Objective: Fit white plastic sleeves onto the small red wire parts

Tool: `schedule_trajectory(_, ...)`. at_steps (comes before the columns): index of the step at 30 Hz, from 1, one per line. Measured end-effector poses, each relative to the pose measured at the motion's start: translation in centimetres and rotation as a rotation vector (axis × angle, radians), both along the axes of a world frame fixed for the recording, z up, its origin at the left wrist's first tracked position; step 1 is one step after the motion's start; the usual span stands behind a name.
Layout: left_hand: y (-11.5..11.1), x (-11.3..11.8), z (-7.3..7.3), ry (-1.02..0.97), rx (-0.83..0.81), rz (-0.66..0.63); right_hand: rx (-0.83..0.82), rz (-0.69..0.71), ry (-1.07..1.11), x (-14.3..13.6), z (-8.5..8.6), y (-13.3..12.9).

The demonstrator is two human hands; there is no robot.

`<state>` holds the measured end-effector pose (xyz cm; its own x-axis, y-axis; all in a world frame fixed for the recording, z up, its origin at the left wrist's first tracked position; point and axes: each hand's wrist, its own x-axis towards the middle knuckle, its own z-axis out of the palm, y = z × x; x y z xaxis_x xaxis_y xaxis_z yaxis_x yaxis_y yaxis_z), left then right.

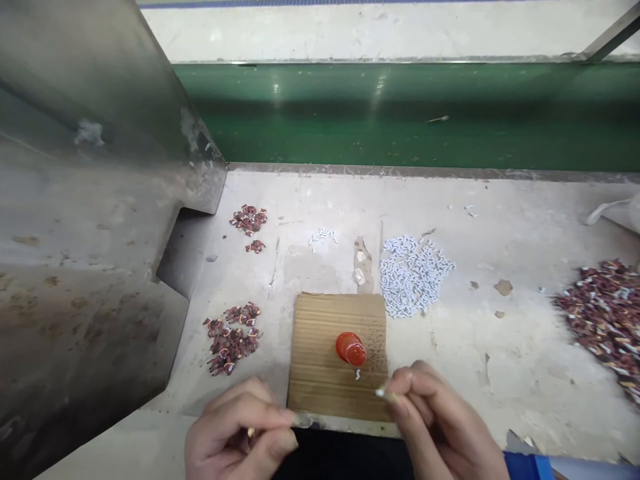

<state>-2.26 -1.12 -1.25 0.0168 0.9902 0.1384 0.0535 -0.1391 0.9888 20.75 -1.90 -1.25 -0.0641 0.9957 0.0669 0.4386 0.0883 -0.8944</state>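
The right hand (437, 417) pinches a small white piece (381, 393), partly hidden by fingertips, over the corrugated cardboard (320, 373); the left hand (240, 430) curls around a tan-tipped piece (251, 433), mostly concealed.

The panel (100, 220) at left is dull, stained metal. The board (320, 373) at lower centre is ribbed cardboard, and the red object (356, 354) looks glossy.

large stained grey sheet-metal panel (95, 193), left | long glossy green strip (325, 137) across the back, small pale stick (439, 119) on it | slanted grey metal bar (614, 35), upper right | flat brown scrap (503, 287), right
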Motion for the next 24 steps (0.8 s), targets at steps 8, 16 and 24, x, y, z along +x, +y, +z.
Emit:
schedule_trajectory(8,-1.0,-1.5,0.2,0.069,-0.501,0.256,0.358,0.269,-0.727,3.2,-1.0,2.7)
schedule_trajectory(16,-0.4,-2.5,0.0,0.117,-0.408,0.133,0.334,0.280,-0.773,2.8,-1.2,3.1)
schedule_trajectory(24,-0.1,-1.4,0.8,0.002,-0.441,0.213,0.335,0.275,-0.763,2.6,-0.9,3.0)
